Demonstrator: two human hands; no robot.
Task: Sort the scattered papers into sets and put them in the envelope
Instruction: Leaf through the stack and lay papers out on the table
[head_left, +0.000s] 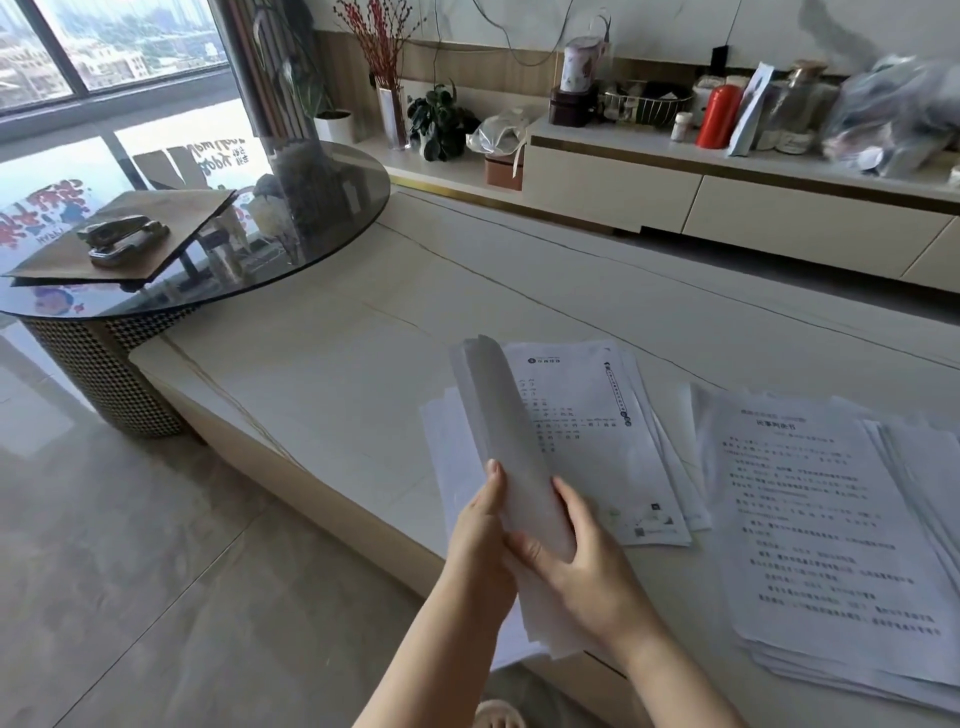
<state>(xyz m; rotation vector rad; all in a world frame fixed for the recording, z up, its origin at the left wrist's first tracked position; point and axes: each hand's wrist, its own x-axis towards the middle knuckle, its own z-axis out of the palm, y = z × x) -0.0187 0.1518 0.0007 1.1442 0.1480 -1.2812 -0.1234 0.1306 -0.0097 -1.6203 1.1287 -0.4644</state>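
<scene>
Pale tiled floor (130, 545) and a long cream cabinet (727, 208) along the far wall frame the scene; a low, light stone tabletop (337, 374) runs across the centre, its left end passing under a round dark glass side table (291, 234). On the tabletop, at right, lies a loosely squared pile of printed sheets (821, 545) with dense text uppermost. Just beside it, to the left, lies a second pile of worksheets (587, 441), printed with sparse characters and a vertical banner. In front of this pile, both hands hold a sheaf of papers (511, 441) raised above the near edge of the tabletop, blank side toward the camera. Left hand (480, 540) grips the sheaf's left edge, thumb laid up along the paper; right hand (582, 566) clasps its lower part, fingers (524, 551) curled across the front. On the glass side table rests a brown envelope (135, 239), lying flat, with a metal stapler (122, 236) on top of it, well apart from the papers.
</scene>
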